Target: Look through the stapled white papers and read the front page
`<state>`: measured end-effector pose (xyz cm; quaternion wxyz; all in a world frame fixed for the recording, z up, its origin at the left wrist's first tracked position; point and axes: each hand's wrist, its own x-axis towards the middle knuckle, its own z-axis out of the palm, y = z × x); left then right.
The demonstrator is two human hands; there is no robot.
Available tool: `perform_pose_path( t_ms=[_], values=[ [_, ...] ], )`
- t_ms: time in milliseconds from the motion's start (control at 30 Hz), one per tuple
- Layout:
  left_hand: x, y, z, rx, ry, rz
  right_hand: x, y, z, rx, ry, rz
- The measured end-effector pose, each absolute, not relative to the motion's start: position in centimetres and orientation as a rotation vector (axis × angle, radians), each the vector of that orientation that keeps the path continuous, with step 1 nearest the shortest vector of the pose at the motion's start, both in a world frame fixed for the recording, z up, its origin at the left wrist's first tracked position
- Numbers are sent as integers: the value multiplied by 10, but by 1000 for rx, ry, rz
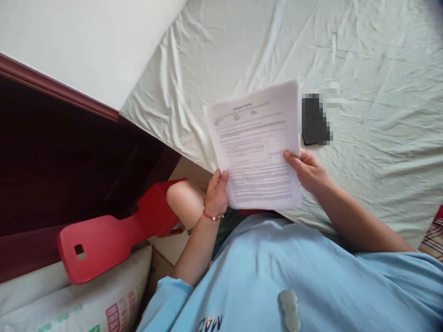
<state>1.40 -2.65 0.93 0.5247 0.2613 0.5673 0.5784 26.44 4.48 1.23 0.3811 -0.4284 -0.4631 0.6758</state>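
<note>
A stack of printed paper sheets [256, 152] is held up in front of my body, its text side facing me. My left hand [218, 190] grips the lower left edge, thumb on the front and the other fingers mostly behind. On the right edge, a little higher, my right hand [309, 169] pinches the sheets with its thumb on top. A red bracelet circles my left wrist. Just beyond the right hand, a dark, partly pixelated flat object [314, 120] lies on the pale cloth.
A wrinkled pale cloth [377, 138] covers the surface before me. To the left are a red plastic chair [100, 244], a dark wooden panel [51, 152] and a white printed sack [104, 299]. Plaid fabric [434, 233] shows at the right edge.
</note>
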Motion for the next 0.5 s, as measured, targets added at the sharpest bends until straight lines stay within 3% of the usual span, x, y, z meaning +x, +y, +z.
perform_pose_path(
  t_ms=[267,500],
  values=[
    [-1,31,39,1167,1246,1571,278,71,74,-1052,-1423,1300],
    [-6,30,1,1043,1251,1408,273,72,62,-942,-1658,1446]
  ],
)
